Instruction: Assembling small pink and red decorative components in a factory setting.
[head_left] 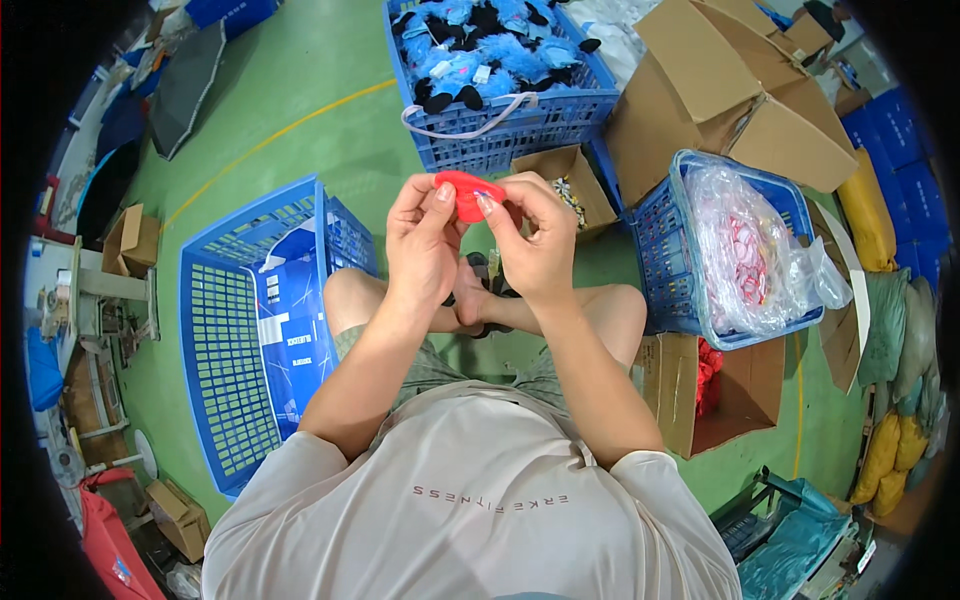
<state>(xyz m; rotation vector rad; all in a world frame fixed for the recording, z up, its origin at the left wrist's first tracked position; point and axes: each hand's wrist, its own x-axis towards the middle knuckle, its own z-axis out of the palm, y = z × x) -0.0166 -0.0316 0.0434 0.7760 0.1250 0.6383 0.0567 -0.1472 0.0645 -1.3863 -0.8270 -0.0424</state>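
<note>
Both hands are raised in front of me, pinching one small red piece, apparently soft cloth. My left hand grips its left edge between thumb and fingers. On the right edge, my right hand holds it with the thumb on top, where a tiny pale or bluish spot shows. The exact kind of the red piece cannot be made out. Just beyond my right hand stands a small open cardboard box with many little mixed-colour pieces inside.
A blue crate of blue-and-black furry plush pieces stands ahead. To the right are a blue basket with a clear plastic bag of pink-red pieces, and a carton with red material. Another blue crate sits left.
</note>
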